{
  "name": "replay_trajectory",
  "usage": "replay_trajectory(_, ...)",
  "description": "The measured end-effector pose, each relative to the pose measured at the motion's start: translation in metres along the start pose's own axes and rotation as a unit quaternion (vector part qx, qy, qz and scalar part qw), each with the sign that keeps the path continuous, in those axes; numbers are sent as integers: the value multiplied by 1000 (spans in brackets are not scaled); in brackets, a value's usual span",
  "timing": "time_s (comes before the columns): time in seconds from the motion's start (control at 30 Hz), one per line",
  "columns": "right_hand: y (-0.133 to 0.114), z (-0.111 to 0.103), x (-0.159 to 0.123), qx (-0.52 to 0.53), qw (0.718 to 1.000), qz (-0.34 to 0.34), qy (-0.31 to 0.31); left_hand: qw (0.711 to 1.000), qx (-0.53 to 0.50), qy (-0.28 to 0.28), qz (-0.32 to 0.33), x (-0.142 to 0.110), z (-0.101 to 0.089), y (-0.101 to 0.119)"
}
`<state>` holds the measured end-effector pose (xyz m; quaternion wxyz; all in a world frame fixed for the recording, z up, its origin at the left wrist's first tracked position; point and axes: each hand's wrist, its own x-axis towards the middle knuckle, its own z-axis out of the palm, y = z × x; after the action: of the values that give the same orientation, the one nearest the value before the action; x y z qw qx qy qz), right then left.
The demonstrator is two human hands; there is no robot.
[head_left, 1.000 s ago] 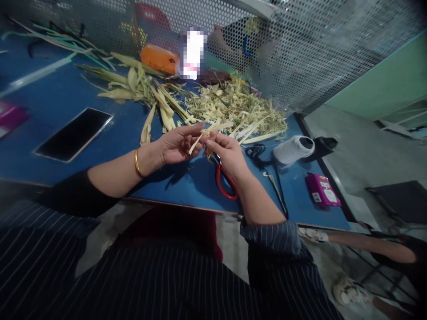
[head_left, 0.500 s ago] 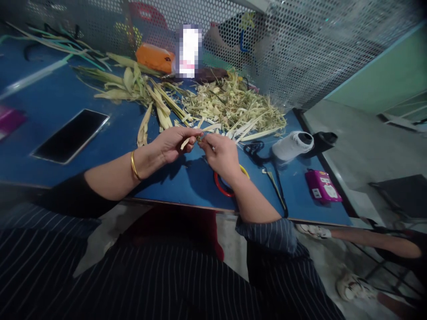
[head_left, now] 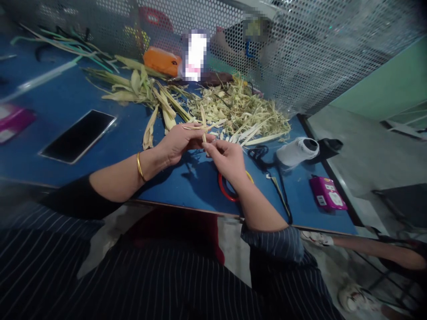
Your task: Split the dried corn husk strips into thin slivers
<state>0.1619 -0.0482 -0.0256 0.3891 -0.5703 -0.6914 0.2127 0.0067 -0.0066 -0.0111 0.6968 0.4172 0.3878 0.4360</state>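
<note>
A thin leaf strip [head_left: 200,129] is pinched by the fingers of both the left hand [head_left: 178,143] and right hand [head_left: 227,158]; if pulled unevenly, it could tear.

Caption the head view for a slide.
Both hands, left hand and right hand, pinch leaf strips over blue table.

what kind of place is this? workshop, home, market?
Most likely a small handicraft workbench. A blue table carries a pile of dried leaf strips, a spool of white thread and red-handled scissors. A perforated metal screen divides stations, and both hands work a strip.
</note>
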Motion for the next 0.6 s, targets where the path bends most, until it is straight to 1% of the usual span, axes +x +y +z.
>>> replay_trajectory(0.07,2,5,1,32,999,8,-37,999,21,-1,32,-1,1,-4)
replay_trajectory(0.17,3,8,-1,21,998,-36,-40,997,53,3,60,-2,3,-8)
replay_trajectory(0.27,1,8,-3,-13,996,-85,-39,996,62,24,63,-1,3,-9)
replay_trajectory(0.33,0,6,-4,-34,995,-87,-41,996,63,28,52,1,1,-9)
replay_trajectory(0.4,1,4,-2,-35,997,-53,-37,997,65,22,43,1,-1,-7)
replay_trajectory(0.43,3,3,0,-17,999,-26,-28,997,67,15,40,1,-2,-6)
replay_trajectory(0.5,7,1,5,65,997,35,13,997,71,-6,26,0,-3,-3)
replay_trajectory(0.53,9,0,9,122,990,66,40,997,72,-21,15,-1,-3,-2)
replay_trajectory(0.6,12,-2,14,228,964,112,76,996,68,-51,-12,-3,-3,1)
